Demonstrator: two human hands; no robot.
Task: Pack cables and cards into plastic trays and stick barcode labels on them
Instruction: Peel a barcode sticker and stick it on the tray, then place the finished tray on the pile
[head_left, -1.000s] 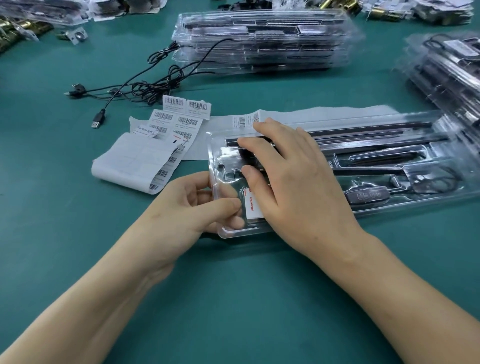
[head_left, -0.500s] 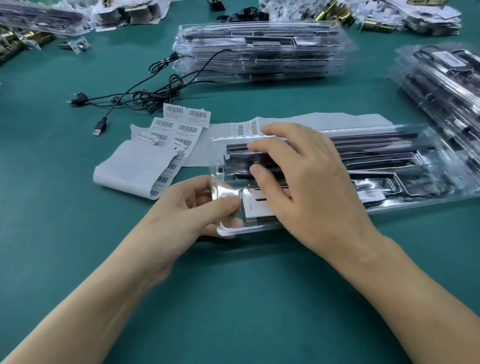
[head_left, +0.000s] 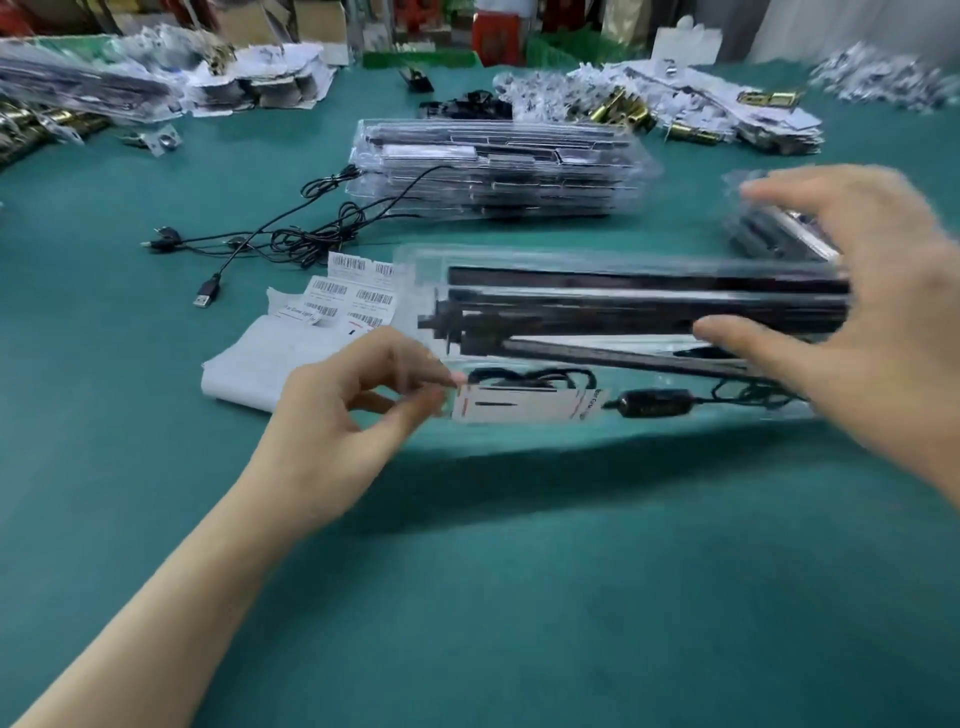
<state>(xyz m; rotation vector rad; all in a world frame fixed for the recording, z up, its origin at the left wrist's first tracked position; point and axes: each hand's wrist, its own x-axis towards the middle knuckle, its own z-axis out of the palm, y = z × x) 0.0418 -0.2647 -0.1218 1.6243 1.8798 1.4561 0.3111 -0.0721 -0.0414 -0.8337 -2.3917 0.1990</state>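
Since half a second ago the right hand (head_left: 872, 322) has slid along the plastic tray (head_left: 623, 312) from the left end to the right, fingers spread wide, thumb against the front edge. At the left corner the left hand (head_left: 343, 415) pinches it between thumb and forefinger. The clear tray (badly motion-blurred) holds long black bars, with a white card (head_left: 524, 405) and a black cable (head_left: 654, 402) along its near side. It hangs above the green table (head_left: 519, 597), just right of the barcode labels (head_left: 353, 299).

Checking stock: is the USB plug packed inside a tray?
No, the USB plug lies bare on the green mat, outside the tray stack.
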